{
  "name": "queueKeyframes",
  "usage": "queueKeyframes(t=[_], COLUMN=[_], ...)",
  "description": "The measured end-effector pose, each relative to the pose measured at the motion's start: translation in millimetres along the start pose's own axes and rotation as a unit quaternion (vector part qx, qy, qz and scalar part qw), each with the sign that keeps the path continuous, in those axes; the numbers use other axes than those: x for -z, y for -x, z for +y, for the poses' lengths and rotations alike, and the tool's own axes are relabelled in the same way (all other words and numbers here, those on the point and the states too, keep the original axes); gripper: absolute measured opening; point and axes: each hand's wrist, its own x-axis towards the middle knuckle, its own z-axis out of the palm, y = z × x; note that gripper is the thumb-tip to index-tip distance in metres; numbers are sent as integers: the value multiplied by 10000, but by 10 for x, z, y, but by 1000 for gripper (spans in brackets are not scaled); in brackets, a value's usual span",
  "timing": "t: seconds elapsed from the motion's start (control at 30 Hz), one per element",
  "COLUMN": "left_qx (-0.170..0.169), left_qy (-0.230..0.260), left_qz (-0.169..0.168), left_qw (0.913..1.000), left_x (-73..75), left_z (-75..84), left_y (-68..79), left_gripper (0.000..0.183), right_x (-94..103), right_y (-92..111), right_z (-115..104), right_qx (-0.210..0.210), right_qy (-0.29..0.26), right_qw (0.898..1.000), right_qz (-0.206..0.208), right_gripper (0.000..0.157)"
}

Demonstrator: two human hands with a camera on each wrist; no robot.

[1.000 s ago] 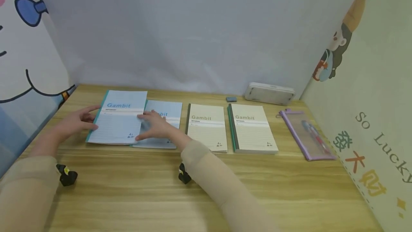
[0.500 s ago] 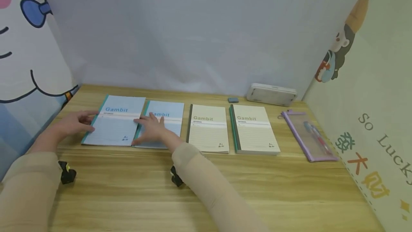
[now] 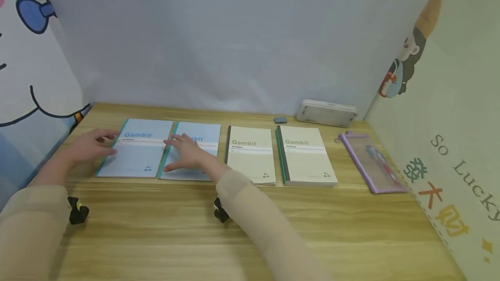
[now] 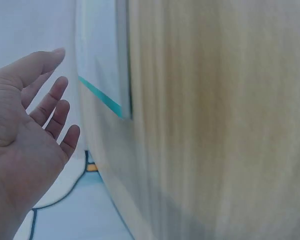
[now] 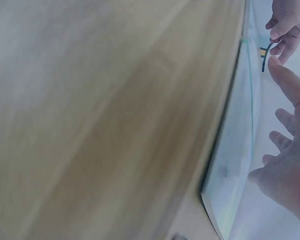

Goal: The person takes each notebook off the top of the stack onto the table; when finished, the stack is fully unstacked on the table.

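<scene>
A blue Gambit notebook (image 3: 138,155) with a teal spine lies flat at the table's left. Beside its left edge my left hand (image 3: 87,145) hovers with loosely bent fingers, holding nothing; the left wrist view shows that hand (image 4: 30,120) apart from the notebook (image 4: 102,55). A second blue notebook (image 3: 207,131) lies just to the right, partly hidden by my right hand (image 3: 188,153). That hand is spread above it, fingertips toward the gap between the two notebooks. In the right wrist view the right hand (image 5: 290,150) appears empty.
Farther right lie a cream notebook (image 3: 251,164) and a thicker cream notebook pile (image 3: 310,164). Behind them are a small grey-blue eraser (image 3: 280,120) and a white case (image 3: 327,113). A purple-edged mesh pouch (image 3: 371,164) with pens lies near the right wall.
The left blue notebook, earlier tilted up between both hands and overlapping its neighbour, has come down flat on the left. Both hands have let go of it and stay close by.
</scene>
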Motion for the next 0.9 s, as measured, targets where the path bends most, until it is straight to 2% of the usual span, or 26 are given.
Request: queueKeyframes(t=[0.2,0.5,0.7,0.9], left_qx=[-350,-887,-1087,-1359], left_qy=[-273,-592,-626,-263], left_qz=[289,812,907,861], left_qw=[9986,9910,9879,9866], left_x=[11,-14,-59,-158], left_z=[300,835,1207,1613], left_y=[-55,-121,-108,-80], left_gripper=[74,72,74,75], right_x=[212,535,730,1020], right_y=[152,471,719,1003], right_z=[143,366,464,557], right_qx=[307,431,476,462], right_qy=[-435,-720,-668,-782], right_qw=[9985,9956,9949,9932], right_qz=[124,417,591,725], right_gripper=[83,83,84,85])
